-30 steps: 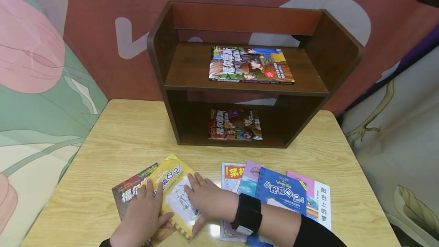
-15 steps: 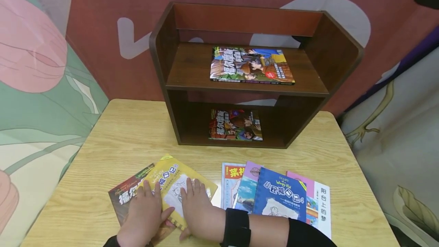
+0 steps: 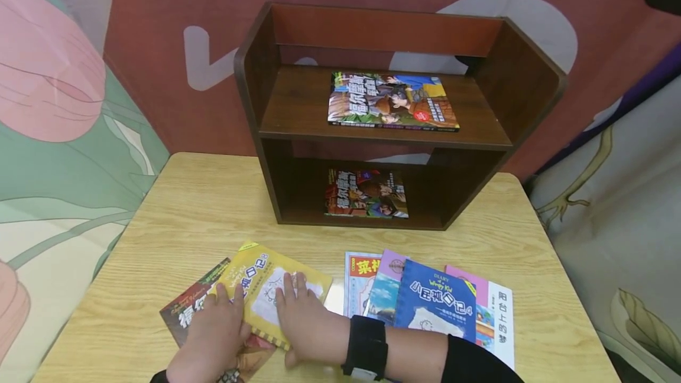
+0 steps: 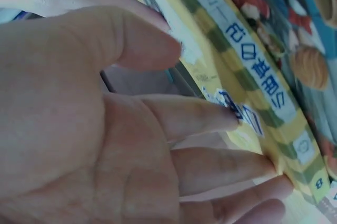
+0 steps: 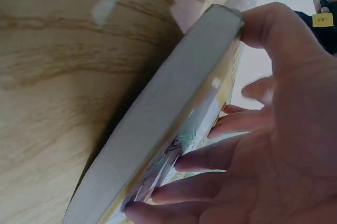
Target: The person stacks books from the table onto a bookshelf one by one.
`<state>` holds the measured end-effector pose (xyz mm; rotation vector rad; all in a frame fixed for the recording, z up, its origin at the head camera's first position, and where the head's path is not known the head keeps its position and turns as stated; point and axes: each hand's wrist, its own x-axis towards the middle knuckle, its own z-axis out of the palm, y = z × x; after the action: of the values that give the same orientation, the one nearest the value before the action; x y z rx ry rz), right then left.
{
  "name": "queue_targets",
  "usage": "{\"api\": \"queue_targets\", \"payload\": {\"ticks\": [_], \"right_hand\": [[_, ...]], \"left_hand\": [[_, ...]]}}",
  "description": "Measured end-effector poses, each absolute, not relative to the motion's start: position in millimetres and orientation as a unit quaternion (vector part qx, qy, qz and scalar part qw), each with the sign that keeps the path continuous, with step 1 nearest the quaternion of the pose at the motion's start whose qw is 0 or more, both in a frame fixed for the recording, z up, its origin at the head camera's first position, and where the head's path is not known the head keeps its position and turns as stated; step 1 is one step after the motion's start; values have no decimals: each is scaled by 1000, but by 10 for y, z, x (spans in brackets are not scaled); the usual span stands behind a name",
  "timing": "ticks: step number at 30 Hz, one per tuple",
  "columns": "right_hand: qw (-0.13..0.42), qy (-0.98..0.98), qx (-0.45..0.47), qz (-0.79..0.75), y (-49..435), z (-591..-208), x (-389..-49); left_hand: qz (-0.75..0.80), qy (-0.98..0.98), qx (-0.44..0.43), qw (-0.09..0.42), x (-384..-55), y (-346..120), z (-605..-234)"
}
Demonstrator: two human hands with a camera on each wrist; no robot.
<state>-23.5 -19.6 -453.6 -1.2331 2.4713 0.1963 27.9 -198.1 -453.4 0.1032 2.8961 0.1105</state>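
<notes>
Yellow paperback with striped spine (image 3: pixel 262 295): partly over dark brown paperback (image 3: pixel 175 315)
Left hand (image 3: pixel 213 325): fingers straight, touching it
Right hand (image 3: pixel 310 325): ditto, thumb at edge
Right wrist cam, not head: white page edges (image 5: pixel 158 105)

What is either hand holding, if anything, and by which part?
No closed grip shows. The right hand lies on the yellow book, thumb at one corner; the left hand touches it near the spine.
</notes>
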Motion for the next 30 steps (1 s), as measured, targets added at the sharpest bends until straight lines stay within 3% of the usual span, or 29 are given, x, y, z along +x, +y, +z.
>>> {"api": "queue_targets", "payload": {"ticks": [5, 12, 21, 30], "right_hand": [[172, 875, -450, 48, -162, -4485, -276], [208, 873, -442, 8, -112, -4395, -380], [223, 866, -446, -30, -23, -4380, -485], [198, 855, -479, -25, 13, -4327, -417]], "left_hand": [[51, 994, 55, 77, 320, -2039, -4569], [95, 987, 129, 22, 290, -2087, -4700], [84, 975, 205, 29, 242, -2196, -4710], [101, 977, 189, 17, 273, -2253, -4673]]}}
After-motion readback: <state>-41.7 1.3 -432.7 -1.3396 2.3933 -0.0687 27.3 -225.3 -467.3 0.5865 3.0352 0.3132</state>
